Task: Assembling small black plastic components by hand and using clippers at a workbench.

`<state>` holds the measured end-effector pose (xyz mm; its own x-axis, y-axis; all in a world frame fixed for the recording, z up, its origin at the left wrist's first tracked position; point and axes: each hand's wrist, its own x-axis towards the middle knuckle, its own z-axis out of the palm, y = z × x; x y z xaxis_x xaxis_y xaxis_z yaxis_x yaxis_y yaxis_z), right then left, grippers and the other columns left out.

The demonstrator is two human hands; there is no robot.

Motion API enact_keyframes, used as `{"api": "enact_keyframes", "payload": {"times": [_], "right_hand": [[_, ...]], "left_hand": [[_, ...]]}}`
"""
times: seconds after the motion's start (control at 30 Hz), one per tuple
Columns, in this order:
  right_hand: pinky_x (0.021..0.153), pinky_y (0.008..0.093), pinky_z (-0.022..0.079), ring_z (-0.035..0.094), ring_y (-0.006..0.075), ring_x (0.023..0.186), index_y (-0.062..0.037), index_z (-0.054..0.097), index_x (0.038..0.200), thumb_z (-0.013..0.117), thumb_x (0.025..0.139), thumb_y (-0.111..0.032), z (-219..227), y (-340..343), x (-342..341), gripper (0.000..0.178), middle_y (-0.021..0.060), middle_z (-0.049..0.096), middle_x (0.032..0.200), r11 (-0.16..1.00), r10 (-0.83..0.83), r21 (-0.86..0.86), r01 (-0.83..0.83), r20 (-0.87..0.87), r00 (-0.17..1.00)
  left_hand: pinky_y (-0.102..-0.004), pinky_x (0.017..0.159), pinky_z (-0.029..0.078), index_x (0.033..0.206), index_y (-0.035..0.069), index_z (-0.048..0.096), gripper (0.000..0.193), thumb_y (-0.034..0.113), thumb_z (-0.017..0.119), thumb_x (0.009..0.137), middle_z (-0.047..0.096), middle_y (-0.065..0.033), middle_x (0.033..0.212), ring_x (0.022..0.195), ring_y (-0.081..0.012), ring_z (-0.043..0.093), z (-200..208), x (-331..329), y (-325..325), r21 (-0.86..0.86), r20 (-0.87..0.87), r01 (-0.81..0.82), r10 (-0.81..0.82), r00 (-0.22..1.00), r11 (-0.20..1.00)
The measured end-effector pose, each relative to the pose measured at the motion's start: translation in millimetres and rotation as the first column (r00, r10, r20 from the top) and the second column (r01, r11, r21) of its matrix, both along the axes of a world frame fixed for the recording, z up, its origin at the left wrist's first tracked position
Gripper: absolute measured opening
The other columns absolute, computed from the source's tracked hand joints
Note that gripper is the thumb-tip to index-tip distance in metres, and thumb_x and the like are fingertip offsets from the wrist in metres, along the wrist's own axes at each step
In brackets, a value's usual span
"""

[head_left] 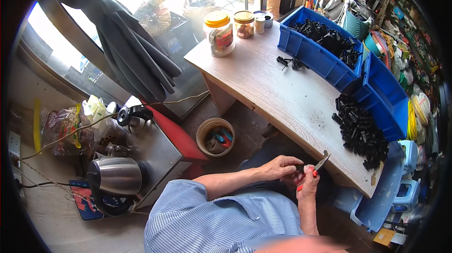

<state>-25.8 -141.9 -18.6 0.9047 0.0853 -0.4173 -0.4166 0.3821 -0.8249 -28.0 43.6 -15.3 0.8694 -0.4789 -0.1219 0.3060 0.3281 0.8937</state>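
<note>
Close to the table's front edge, my right hand [308, 185] is closed round red-handled scissors [322, 162], their pointed metal blades tilted up and away to the right. My left hand [278, 168] is just left of it, its fingertips pinched together on a small black piece [300, 168]. Most of that piece is covered by the fingers. On the tabletop to the right lies a heap of small black plastic parts [359, 128]. Several more black parts [293, 63] lie further back, beside a blue bin [315, 57] filled with black parts.
A second blue bin [383, 95] stands beside the heap. Jars [219, 36] stand at the table's far left corner. On the floor is a bucket [200, 135] holding tools. A steel kettle [120, 176] is on a cabinet at left, with cords [61, 144]. A blue-grey tub [381, 206] sits at right.
</note>
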Motion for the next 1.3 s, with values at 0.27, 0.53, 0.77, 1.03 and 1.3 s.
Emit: {"api": "enact_keyframes", "payload": {"times": [0.27, 0.53, 0.77, 1.03, 1.3], "right_hand": [[0.054, 0.027, 0.043, 0.049, 0.0116, 0.057, -0.0116, 0.052, 0.091, 0.06, 0.089, -0.018, 11, 8, -2, 0.011, -0.0004, 0.048, 0.07, 0.999, 0.027, 0.046, -0.026, -0.021, 0.999], [0.063, 0.0258, 0.043, 0.051, 0.0096, 0.072, -0.0119, 0.056, 0.089, 0.062, 0.088, -0.02, 14, 9, -3, 0.011, -0.0031, 0.05, 0.079, 1.0, 0.017, -0.013, -0.017, -0.007, 1.0], [0.062, 0.0248, 0.043, 0.051, 0.0074, 0.072, -0.0112, 0.057, 0.083, 0.061, 0.09, -0.016, 12, 12, -6, 0.009, -0.0041, 0.05, 0.078, 0.999, -0.039, -0.034, 0.041, 0.059, 0.998], [0.057, 0.0282, 0.049, 0.051, 0.0108, 0.061, -0.0131, 0.057, 0.081, 0.062, 0.088, -0.03, 23, 14, 5, 0.019, -0.0007, 0.051, 0.07, 0.988, 0.032, -0.154, -0.028, 0.026, 0.999], [0.051, 0.0359, 0.057, 0.052, 0.014, 0.055, -0.009, 0.05, 0.076, 0.052, 0.086, -0.019, 30, 15, -5, 0.014, 0.0028, 0.047, 0.061, 0.993, 0.088, -0.08, -0.09, -0.031, 0.996]], "left_hand": [[-0.0341, 0.091, 0.055, 0.143, 0.002, 0.045, 0.056, 0.006, 0.066, 0.092, 0.064, -0.013, 0.119, 0.104, -0.0174, 0.065, -7, -3, 12, -0.012, 0.22, 0.069, -0.064, 0.973, 0.998], [-0.0393, 0.084, 0.055, 0.126, -0.002, 0.053, 0.049, 0.009, 0.074, 0.083, 0.062, -0.0189, 0.113, 0.099, -0.0329, 0.065, 3, -13, -2, 0.271, 0.745, -0.363, 0.044, 0.665, 0.891], [-0.0414, 0.075, 0.054, 0.111, 0.003, 0.056, 0.035, 0.006, 0.072, 0.08, 0.063, -0.016, 0.099, 0.088, -0.0347, 0.064, 3, -16, -15, 0.342, 0.828, -0.542, 0.027, 0.561, 0.767], [-0.0317, 0.063, 0.054, 0.109, -0.001, 0.059, 0.021, 0.003, 0.067, 0.089, 0.067, -0.0153, 0.083, 0.071, -0.022, 0.069, -3, -7, -15, 0.355, 0.662, -0.588, 0.249, 0.707, 0.727], [-0.0255, 0.076, 0.056, 0.115, -0.002, 0.058, 0.019, 0.007, 0.059, 0.099, 0.07, -0.0099, 0.097, 0.082, -0.0111, 0.066, 0, 15, -28, 0.109, 0.207, -0.564, 0.536, 0.818, 0.819]]}}
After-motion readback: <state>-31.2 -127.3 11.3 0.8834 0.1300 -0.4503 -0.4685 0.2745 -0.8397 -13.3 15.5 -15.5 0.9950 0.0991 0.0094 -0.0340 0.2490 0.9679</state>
